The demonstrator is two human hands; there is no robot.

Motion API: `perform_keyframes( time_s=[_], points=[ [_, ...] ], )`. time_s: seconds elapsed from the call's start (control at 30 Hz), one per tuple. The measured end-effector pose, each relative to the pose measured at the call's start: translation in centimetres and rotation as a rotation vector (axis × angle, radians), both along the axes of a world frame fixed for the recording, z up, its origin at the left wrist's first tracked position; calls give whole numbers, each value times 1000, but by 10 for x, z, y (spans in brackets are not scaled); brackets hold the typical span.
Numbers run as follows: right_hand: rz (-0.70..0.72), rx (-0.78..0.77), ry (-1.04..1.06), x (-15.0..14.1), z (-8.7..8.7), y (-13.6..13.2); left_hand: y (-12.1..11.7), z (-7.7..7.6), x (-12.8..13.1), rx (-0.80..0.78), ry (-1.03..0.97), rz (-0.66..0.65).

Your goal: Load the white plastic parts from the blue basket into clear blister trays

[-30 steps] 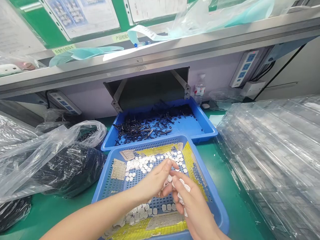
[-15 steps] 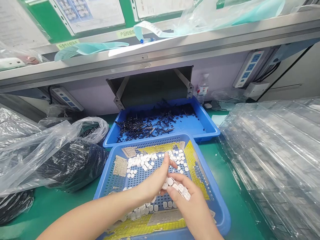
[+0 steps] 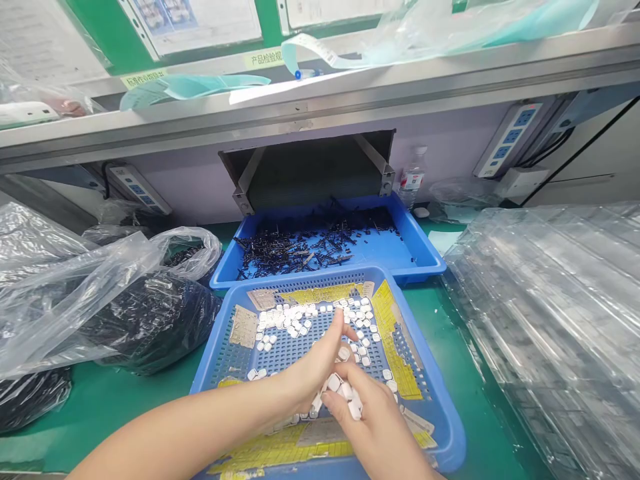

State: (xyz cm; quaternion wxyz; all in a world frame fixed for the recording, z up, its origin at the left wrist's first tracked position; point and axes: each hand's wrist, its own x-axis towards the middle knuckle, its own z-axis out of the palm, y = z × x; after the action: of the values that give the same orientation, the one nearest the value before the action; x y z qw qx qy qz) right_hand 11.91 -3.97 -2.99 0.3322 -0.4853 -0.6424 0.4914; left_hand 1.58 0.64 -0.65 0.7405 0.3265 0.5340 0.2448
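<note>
Several small white square plastic pieces (image 3: 334, 382) are gathered between my two hands, low over a blue perforated basket (image 3: 204, 373). My right hand (image 3: 367, 410) curls round them, its thumb and fingers closed on the cluster. From the left, my left hand (image 3: 320, 363) is cupped against the same pieces, thumb pointing up and fingers curled partly out of sight behind. One piece shows near its fingers. More loose white pieces (image 3: 295, 319) lie scattered on the basket's floor, mostly toward the far side; my hands and forearms hide some of the near ones.
Behind the basket stands a blue tray (image 3: 415, 257) with small black parts, below a dark conveyor opening (image 3: 315, 170). Clear bags of black parts (image 3: 145, 320) sit at left. Stacked clear plastic trays (image 3: 560, 300) fill the right. A water bottle (image 3: 413, 179) stands behind.
My right hand has tipped and shifted slightly down and left, and the white pieces have moved lower between the hands. The whole view has shifted a little.
</note>
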Motion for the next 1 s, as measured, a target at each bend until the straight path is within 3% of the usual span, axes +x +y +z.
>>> perform_keyframes(
  time_s=[0.13,0.27,0.47,0.63,0.7,0.87,1.0],
  points=[
    [29,0,27,-1,-1,0,-1,0,1,88,-42,98],
    [-12,-130,144,-1,5,0,-1,-3,3,103,-137,160],
    [-62,-469,704,9,9,2,8,-3,-3,133,-352,202],
    [-68,-533,1028,16,4,7,11,5,-11,159,-495,160],
    [-103,-552,991,15,4,8,9,9,-12,175,-470,118],
    [-296,-481,662,8,5,6,3,11,-11,265,-271,43],
    [-286,-342,459,4,3,8,-6,6,-9,408,-40,6]
  ],
)
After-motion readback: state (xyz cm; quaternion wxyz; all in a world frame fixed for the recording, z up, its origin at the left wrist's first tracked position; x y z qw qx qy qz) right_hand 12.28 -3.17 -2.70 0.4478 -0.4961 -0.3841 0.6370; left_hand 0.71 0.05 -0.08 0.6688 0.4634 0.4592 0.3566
